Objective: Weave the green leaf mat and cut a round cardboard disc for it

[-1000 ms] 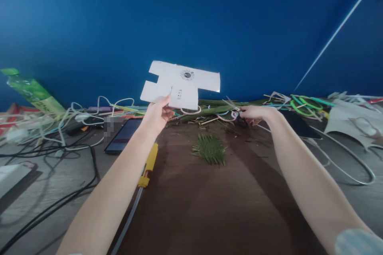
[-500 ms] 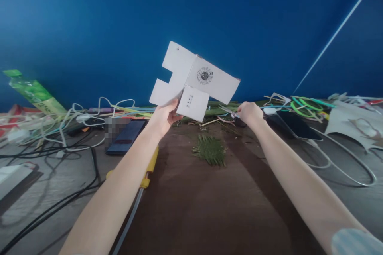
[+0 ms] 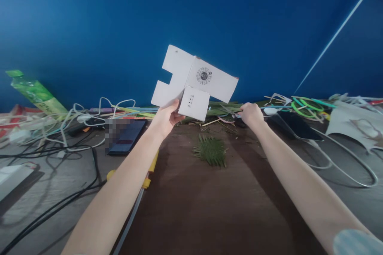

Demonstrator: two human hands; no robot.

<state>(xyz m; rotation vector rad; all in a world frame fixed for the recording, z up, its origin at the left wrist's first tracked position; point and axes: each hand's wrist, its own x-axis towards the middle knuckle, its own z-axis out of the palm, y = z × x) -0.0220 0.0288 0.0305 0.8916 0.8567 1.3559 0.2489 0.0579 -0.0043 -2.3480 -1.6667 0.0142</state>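
My left hand [image 3: 165, 121] grips a flattened piece of white cardboard box [image 3: 182, 72] by its lower edge, thumb in front and fingers behind. The piece is raised against the blue wall; it has a notch on its left side, a round printed code and a small folded flap with printed marks. To the right, apart from the cardboard, my right hand [image 3: 251, 113] is closed around a pair of scissors [image 3: 229, 110]. Their thin blades point left, and the handles are hidden in my fist. Below the cardboard lies a clump of cut green leaf [image 3: 211, 151] on the brown board.
A dark phone [image 3: 127, 137] and a yellow glue gun [image 3: 146, 181] lie left, among tangled cables [image 3: 64, 131]. A green bottle [image 3: 37, 93] leans at far left. Another phone [image 3: 296, 125] and white paper [image 3: 353, 123] lie right. Stems and strips line the wall [image 3: 191, 8].
The cardboard has shifted very slightly, with its flap a little further right. My right hand has barely moved, and both hands keep their hold.
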